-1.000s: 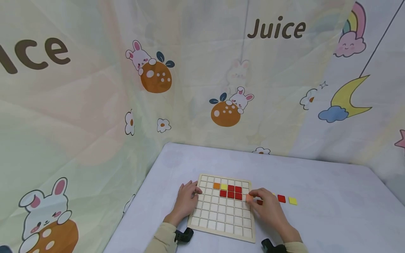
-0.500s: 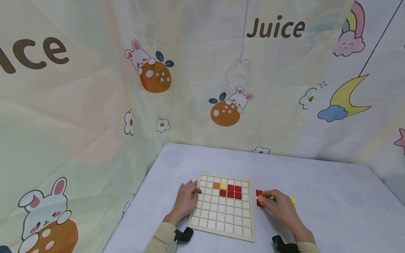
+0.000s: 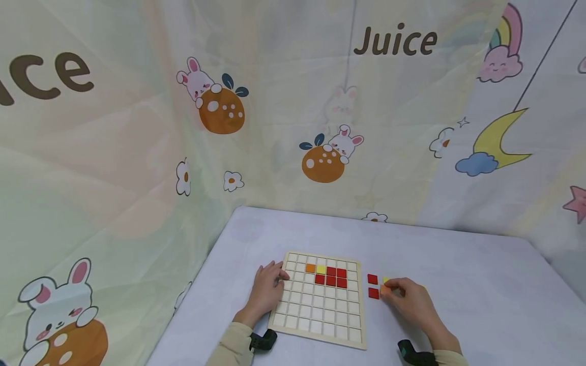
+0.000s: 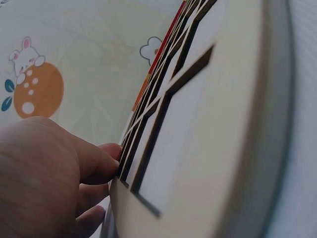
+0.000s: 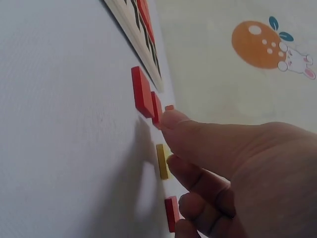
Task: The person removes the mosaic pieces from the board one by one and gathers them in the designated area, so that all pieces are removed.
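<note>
My right hand (image 3: pixel 409 300) pinches a small orange square tile (image 3: pixel 385 290) between thumb and fingers, over the table right of the board. In the right wrist view only a sliver of that orange tile (image 5: pixel 169 107) shows past the thumb. A square wooden grid board (image 3: pixel 316 336) lies flat on the table. Red tiles (image 3: pixel 331 280), one yellow tile (image 3: pixel 321 270) and one orange tile (image 3: pixel 310 268) fill cells in its upper rows. My left hand (image 3: pixel 266 288) rests at the board's left edge, thumb and fingers touching the rim.
Two red tiles (image 3: pixel 373 293) lie right of the board, one behind the other. A yellow tile (image 3: pixel 386 280) is partly behind my right hand. Another yellow tile (image 5: pixel 162 161) and a red tile (image 5: pixel 172 213) show below the thumb. A printed cloth (image 3: pixel 274 101) hangs behind the white table.
My right hand has moved right, away from the board's edge, with the orange tile in its fingers. Two red tiles are now uncovered. The left hand stays at the board.
</note>
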`<state>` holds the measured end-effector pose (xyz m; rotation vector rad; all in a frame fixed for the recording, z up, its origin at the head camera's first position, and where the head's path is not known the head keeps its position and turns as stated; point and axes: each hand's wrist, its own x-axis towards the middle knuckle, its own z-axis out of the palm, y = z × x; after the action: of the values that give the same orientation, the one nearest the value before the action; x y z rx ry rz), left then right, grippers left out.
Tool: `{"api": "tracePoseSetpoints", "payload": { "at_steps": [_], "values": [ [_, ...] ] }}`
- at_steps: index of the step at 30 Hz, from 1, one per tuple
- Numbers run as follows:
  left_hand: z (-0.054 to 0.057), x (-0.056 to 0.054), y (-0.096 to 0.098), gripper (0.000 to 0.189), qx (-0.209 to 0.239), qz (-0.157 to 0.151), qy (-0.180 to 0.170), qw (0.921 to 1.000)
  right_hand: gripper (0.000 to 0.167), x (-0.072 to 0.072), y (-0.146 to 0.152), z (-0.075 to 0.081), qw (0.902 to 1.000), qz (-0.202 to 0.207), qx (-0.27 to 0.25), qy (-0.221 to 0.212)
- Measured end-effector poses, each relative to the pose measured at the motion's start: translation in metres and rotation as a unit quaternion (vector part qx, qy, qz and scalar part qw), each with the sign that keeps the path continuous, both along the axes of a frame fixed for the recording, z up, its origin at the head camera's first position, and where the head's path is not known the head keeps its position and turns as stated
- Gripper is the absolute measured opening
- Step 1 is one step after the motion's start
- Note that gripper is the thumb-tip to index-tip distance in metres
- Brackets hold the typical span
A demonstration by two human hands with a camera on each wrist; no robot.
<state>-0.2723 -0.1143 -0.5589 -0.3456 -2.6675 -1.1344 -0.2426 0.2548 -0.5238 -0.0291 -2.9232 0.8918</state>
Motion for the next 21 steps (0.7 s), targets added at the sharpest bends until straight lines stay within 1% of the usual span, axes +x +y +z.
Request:
{"api": "tracePoseSetpoints", "payload": {
  "at_steps": [4,11,14,21],
  "values": [
    [0.0002,-0.0004,-0.0019,0.019,0.003,-0.002,0.003,1.0000,0.036,-0.0016,0.0034,-0.0021,0.9999,-0.006,0.005,-0.007],
    [-0.0027,0.0031,-0.0045,0.020,0.006,0.003,-0.004,1.0000,0.031,-0.0003,0.0046,-0.0077,0.9989,-0.019,0.001,-0.043],
    [-0.0034,0.0037,-0.0049,0.020,0.007,0.003,-0.003,1.0000,0.030,0.0001,0.0045,-0.0079,0.9989,-0.016,-0.002,-0.044],
    [-0.0018,0.0007,-0.0025,0.020,0.014,0.002,-0.001,0.9999,0.028,-0.0008,0.0052,-0.0056,0.9991,-0.015,0.008,-0.039]
  ]
}}
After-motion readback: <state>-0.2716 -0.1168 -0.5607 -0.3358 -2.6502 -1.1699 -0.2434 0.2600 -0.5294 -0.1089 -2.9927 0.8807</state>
